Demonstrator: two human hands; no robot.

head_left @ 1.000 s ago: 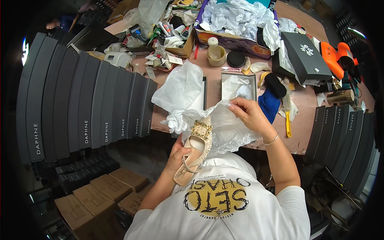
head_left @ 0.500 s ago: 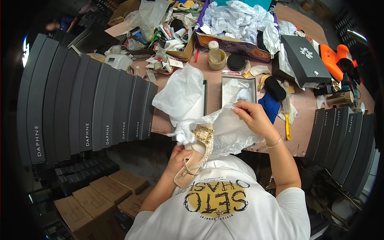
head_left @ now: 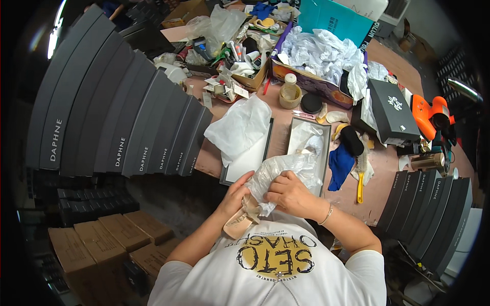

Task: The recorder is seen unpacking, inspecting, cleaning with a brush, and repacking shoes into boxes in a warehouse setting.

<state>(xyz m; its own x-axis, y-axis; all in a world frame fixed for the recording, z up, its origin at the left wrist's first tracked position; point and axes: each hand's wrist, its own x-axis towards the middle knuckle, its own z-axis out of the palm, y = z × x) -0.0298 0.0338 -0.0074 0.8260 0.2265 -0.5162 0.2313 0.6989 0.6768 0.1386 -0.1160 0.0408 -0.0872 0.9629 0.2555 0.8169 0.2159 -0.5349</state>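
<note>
My left hand [head_left: 234, 201] is closed around a beige strappy sandal [head_left: 237, 224], held close to my shirt with its heel end toward me. Thin white tissue paper [head_left: 270, 172] drapes over the sandal's far part and hides its gold ornament. Bent fingers of my right hand [head_left: 293, 196] pinch that paper right beside the sandal. Just beyond my hands stands an open grey shoebox [head_left: 325, 166] with paper in it. Left of it lies a white-lined box part [head_left: 240, 168], partly under another crumpled white sheet [head_left: 239, 130].
Dark shoeboxes stand in long rows at left [head_left: 132, 117] and right [head_left: 423, 214]. At the back are a carton of crumpled paper [head_left: 311, 71], a jar [head_left: 290, 94] and a black shoebox [head_left: 393, 112]. A yellow-handled brush [head_left: 360, 188] lies by a blue cloth [head_left: 339, 166].
My right hand has come down and left toward the sandal, bringing the tissue paper over its ornamented part. My left hand still grips the sandal. The whole view has tilted.
</note>
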